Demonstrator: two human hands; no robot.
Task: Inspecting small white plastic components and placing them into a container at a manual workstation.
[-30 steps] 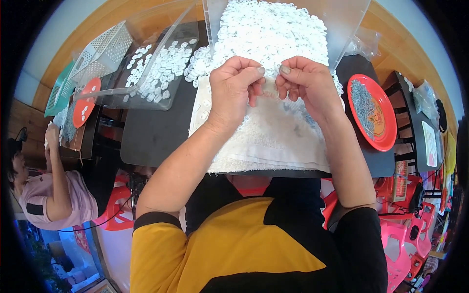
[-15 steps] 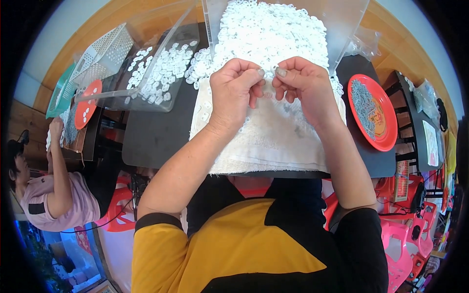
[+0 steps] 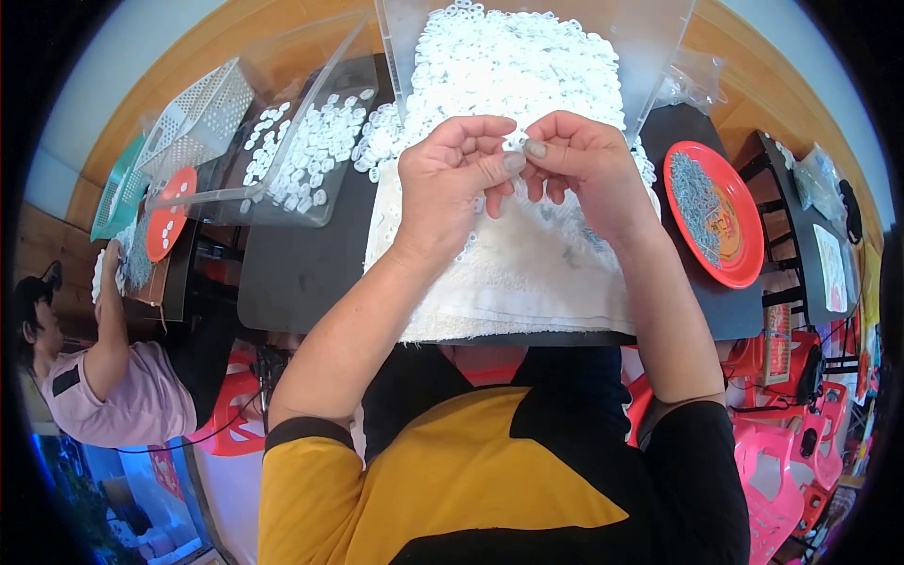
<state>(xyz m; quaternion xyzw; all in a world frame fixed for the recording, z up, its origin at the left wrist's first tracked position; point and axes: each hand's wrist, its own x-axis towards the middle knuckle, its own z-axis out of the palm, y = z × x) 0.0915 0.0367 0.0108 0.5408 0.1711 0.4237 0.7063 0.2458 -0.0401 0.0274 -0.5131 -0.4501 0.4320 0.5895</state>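
My left hand point(image 3: 450, 174) and my right hand point(image 3: 586, 171) meet over the white cloth point(image 3: 523, 287) on the table. Between their fingertips shows a small white plastic piece point(image 3: 515, 141). The left thumb and forefinger close round it. My right thumb and forefinger are pinched together at its side; whatever they hold is too small to make out. Just beyond the hands, a large heap of white plastic pieces point(image 3: 513, 71) spills out of a clear bin point(image 3: 664, 47). A few loose pieces lie on the cloth near my left wrist.
On the right stands a red plate point(image 3: 749, 250) with a pile of small grey parts point(image 3: 695, 202). A clear tub point(image 3: 311, 221) with scattered white pieces lies at the left. Farther left, a person point(image 3: 122, 386) works beside a white basket point(image 3: 198, 122) and another red plate point(image 3: 169, 212).
My hands have come closer together, and the left thumb has shifted lower. The white piece now shows between the fingertips. The person at the left has moved an arm slightly.
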